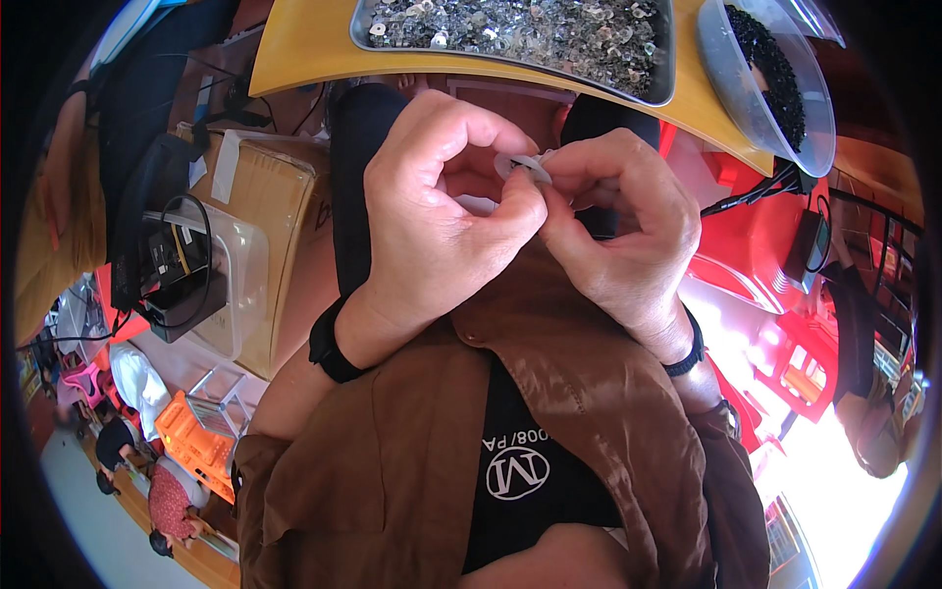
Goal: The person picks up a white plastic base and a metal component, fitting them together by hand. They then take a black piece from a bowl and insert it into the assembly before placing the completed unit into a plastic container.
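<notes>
A small, round, whitish disc-shaped piece [523, 169] with a dark centre is pinched between my hands, held above my lap near the table's front edge. My left hand [437, 201] grips it from the left with thumb and forefinger. From the right, the thumb and fingertips of my right hand [628, 201] close on its other side. The fingertips partly cover the piece, so its exact kind does not show. Just beyond my hands, a metal tray [665, 59] holds a heap of small clear and silvery pieces [520, 34].
The tray stands on a yellow table [314, 44]. A clear plastic bowl [728, 69] of small black pieces [770, 79] sits at its right. A cardboard box [294, 196] and a plastic bin [235, 275] are at left, red stools [751, 250] at right. Other people [177, 501] sit farther off.
</notes>
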A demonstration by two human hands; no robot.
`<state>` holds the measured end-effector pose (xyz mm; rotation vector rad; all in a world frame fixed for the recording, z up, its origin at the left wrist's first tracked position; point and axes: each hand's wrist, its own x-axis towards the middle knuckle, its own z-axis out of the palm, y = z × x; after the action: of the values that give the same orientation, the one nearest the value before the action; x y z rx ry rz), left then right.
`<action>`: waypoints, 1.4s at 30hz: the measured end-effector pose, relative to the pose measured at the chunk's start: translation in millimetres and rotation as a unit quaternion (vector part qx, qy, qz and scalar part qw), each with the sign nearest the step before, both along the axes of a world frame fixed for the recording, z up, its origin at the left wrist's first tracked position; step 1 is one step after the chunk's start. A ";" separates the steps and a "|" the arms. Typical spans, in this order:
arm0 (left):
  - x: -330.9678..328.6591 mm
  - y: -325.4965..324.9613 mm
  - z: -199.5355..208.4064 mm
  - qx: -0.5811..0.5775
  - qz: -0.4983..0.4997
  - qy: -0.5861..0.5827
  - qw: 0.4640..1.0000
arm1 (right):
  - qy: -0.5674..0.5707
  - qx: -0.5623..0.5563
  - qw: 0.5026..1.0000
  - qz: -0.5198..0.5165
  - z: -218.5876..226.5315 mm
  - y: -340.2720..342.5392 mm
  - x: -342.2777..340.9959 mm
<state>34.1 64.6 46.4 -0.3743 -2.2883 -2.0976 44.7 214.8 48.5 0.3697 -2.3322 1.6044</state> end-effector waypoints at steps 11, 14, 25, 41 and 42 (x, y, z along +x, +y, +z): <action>-2.6 -4.3 -0.9 0.185 -0.070 -0.143 0.970 | -0.162 -0.142 0.977 -0.012 -0.8 6.4 -0.4; -3.4 -4.2 -2.6 0.170 -0.054 -0.112 0.978 | -0.158 -0.160 0.974 0.001 -3.3 4.6 -2.3; 1.7 -5.4 -0.7 0.047 -0.028 -0.008 0.998 | -0.172 -0.107 0.978 0.039 4.6 1.6 -0.5; 0.5 0.5 -8.2 0.106 0.011 0.028 0.994 | -0.183 -0.288 0.939 0.048 -6.6 -4.3 -7.8; 0.7 0.4 -8.6 0.105 0.011 0.029 0.994 | -0.164 -0.267 0.948 0.055 -7.4 -4.5 -8.0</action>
<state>34.7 65.0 37.7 -0.3931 -2.0052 -2.2567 36.6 210.2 41.2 0.1132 -1.9854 2.4157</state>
